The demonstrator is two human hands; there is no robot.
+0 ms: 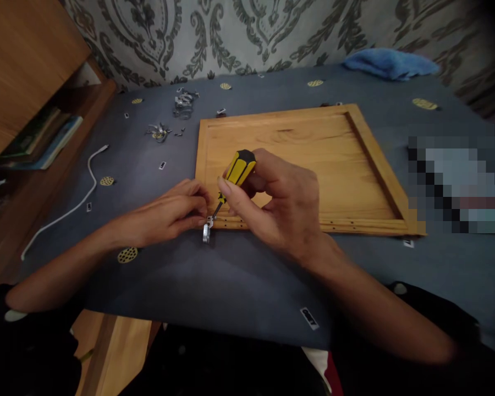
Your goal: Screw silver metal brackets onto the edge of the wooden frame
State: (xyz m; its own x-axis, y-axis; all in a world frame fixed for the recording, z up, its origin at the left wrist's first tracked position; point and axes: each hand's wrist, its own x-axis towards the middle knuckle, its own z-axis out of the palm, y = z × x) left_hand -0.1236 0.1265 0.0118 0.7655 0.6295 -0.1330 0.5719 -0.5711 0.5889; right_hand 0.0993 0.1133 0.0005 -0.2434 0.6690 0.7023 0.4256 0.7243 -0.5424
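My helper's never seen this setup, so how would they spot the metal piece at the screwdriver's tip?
Find the framed wooden panel on the blue-gray surface. At its near-left corner, the right hand points a yellow-and-black screwdriver downward. The small silvery piece at the tip juts past the panel's edge, unlike the metal parts heaped farther back.

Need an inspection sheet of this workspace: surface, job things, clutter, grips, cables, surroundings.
Surface: dark blue patterned cover.
Job things: framed wooden panel, lying flat; metal hinge at its near-left corner; yellow-black screwdriver, tip at the hinge.
Clutter: loose metal hardware left of panel; blue cloth, far right.
Grips: left grip, fingertips beside hinge; right grip holds screwdriver.
Cables: white cable, left.
Surroundings: patterned wall behind; books on left shelf.
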